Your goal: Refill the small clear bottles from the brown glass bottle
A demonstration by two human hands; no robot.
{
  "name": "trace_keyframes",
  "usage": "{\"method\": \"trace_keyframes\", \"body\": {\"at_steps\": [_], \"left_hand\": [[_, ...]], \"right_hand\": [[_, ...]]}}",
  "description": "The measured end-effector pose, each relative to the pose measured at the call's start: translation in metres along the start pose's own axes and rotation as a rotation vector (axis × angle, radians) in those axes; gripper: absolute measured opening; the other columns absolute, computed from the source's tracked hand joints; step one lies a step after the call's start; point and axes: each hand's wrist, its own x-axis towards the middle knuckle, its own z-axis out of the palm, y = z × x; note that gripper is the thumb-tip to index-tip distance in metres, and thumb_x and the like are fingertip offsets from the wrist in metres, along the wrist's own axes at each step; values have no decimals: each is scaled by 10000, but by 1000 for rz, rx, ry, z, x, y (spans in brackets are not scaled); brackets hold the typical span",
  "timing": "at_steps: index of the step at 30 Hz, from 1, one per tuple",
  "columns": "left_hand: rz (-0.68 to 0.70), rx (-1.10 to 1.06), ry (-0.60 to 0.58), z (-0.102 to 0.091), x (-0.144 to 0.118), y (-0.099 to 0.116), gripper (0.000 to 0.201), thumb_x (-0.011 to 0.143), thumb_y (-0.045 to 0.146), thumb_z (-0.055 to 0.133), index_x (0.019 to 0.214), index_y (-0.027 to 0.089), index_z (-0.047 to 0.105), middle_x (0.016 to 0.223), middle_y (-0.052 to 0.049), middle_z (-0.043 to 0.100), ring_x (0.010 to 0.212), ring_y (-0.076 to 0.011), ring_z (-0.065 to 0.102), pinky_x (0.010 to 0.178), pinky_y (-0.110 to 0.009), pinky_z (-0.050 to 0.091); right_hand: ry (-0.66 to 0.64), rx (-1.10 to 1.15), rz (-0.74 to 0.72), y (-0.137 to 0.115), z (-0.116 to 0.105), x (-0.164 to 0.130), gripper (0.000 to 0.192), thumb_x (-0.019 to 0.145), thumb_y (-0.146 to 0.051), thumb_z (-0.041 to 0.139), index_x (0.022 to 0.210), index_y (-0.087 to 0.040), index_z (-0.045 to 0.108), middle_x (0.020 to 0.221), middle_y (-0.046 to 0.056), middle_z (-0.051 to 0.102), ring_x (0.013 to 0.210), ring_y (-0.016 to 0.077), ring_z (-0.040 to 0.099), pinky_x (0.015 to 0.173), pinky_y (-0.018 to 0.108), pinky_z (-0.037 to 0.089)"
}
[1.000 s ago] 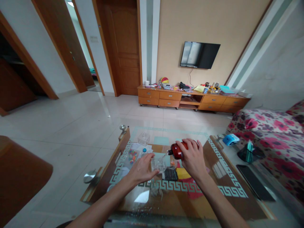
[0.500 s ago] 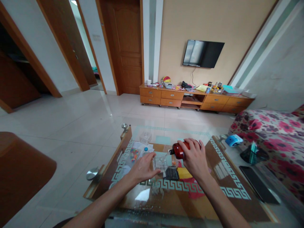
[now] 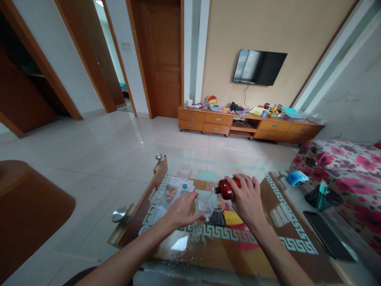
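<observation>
My right hand [image 3: 245, 196] is wrapped round a reddish-brown bottle [image 3: 226, 188] tipped on its side, its dark neck pointing left. A thin clear stream runs from the bottle's mouth down toward a clear square container [image 3: 204, 204] on the glass table [image 3: 220, 254]. My left hand [image 3: 184, 208] steadies that container from its left side, thumb at the near side and fingers at the far side. A blue cap [image 3: 185, 186], apparently on a clear bottle, shows beyond my left hand.
Another clear box [image 3: 184, 171] stands at the table's far left. Colourful small pieces [image 3: 170, 192] lie near white papers. On the right are a blue-and-white packet [image 3: 297, 178], a dark holder with green sticks [image 3: 322, 194] and a black phone-like slab [image 3: 327, 236]. White specks dot the near edge.
The view has shifted slightly, so the scene sits a little further right. Both hands keep their hold, and the stream from the bottle's mouth shows more clearly now.
</observation>
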Motion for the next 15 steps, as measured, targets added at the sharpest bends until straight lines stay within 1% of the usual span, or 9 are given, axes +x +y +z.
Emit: {"method": "trace_keyframes", "body": {"at_steps": [3, 8, 15], "left_hand": [[17, -13, -26, 2, 1, 1, 766, 839, 593, 802, 1463, 232, 541, 1426, -144, 672, 1289, -356, 670, 1098, -555, 552], [15, -4, -31, 4, 2, 2, 761, 837, 572, 803, 1476, 257, 535, 1441, -143, 665, 1299, -362, 667, 1089, -562, 552], [35, 60, -11, 4, 0, -1, 787, 838, 652, 779, 1474, 253, 543, 1423, -152, 675, 1301, -383, 653, 1110, -583, 522]], "right_hand": [[-2, -1, -1, 0, 0, 0, 587, 890, -166, 679, 1452, -322, 610, 1430, 121, 619, 1378, 358, 461, 1245, 623, 206], [-8, -10, -5, 1, 0, 1, 580, 902, -184, 684, 1459, -325, 604, 1453, 120, 607, 1393, 360, 452, 1247, 621, 207], [8, -20, -14, -1, 0, 2, 590, 895, -179, 690, 1459, -327, 604, 1451, 123, 608, 1395, 366, 450, 1247, 625, 203]]}}
